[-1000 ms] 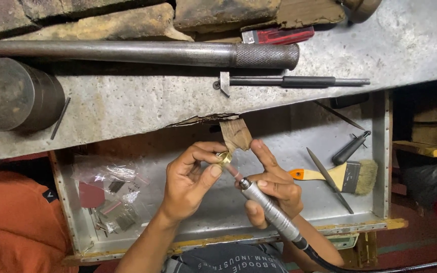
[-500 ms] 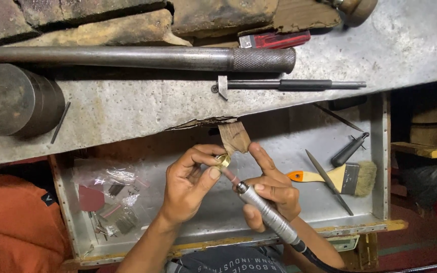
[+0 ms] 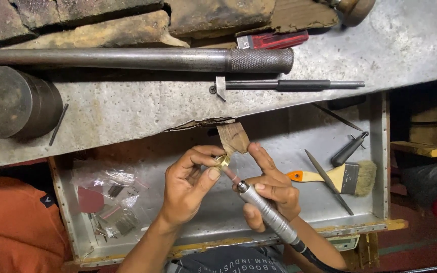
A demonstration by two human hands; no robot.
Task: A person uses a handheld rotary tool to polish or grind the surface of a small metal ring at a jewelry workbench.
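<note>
Two hands work over an open metal drawer (image 3: 375, 151) under the bench top (image 3: 127, 111). Left hand (image 3: 190, 184) pinches a small brass piece (image 3: 223, 161) between thumb and fingertips, held against a wooden bench peg (image 3: 232, 137). Right hand (image 3: 271, 194) grips a rotary handpiece (image 3: 266, 215), its tip touching the brass piece. Paintbrush (image 3: 345, 178) and file (image 3: 329, 182) lie in the drawer at right; plastic bags (image 3: 110, 194) at left. Steel mandrel (image 3: 142, 59) rests on the bench top.
</note>
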